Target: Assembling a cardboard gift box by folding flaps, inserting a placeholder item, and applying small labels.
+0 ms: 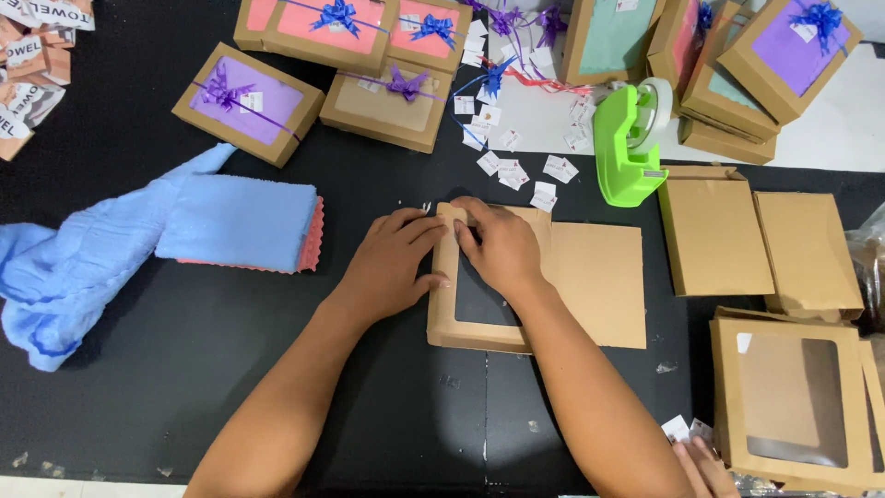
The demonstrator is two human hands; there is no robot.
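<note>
Pressed flat with both hands: left hand [392, 263] and right hand [498, 244], fingers spread, gripping nothing, on unfolded brown window box [544, 295] lying mid black table [277, 369], just below green tape dispenser [627, 148].

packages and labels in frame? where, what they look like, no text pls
Flat window box: centre, brown card, under left hand and right hand.
Ribboned boxes: top row, brown, purple or pink showing.
Small tags: top centre, white, scattered.
Folded blanks: right, plain brown.
Open window box: lower right.
Paper bands: top left.
</note>
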